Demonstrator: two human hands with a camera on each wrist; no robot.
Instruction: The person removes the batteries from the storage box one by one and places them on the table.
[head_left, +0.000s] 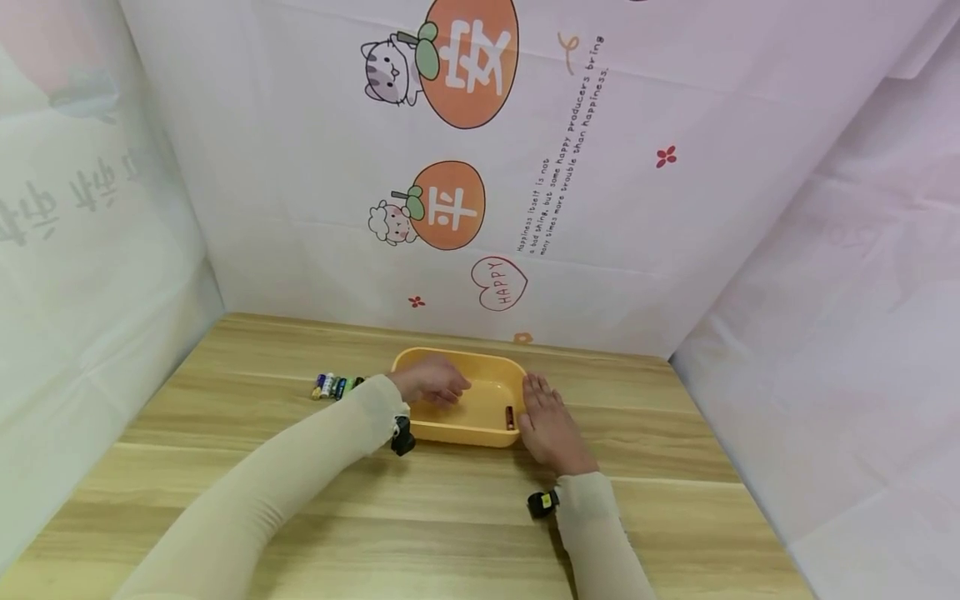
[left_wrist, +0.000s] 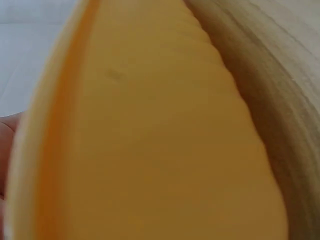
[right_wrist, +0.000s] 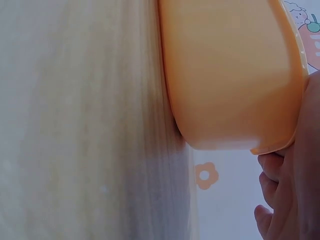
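Note:
An orange-yellow plastic basin [head_left: 459, 435] stands on the wooden table near the back wall. My left hand [head_left: 437, 380] reaches over its left side into it, fingers bent and pointing right; whether they hold anything I cannot tell. A dark reddish battery [head_left: 510, 417] lies in the basin's front right corner. Against the right end, my right hand [head_left: 553, 427] rests with straight fingers along the rim. In the right wrist view, the fingers [right_wrist: 270, 167] of that hand show beside the basin's outer wall [right_wrist: 230, 75]. The left wrist view is mostly filled by the basin's side [left_wrist: 165, 125].
Left of the basin, several batteries [head_left: 330, 385] lie side by side in a row, partly hidden by the left sleeve. A printed white cloth [head_left: 600, 275] hangs at the back, with more cloth along both sides of the table [head_left: 420, 525].

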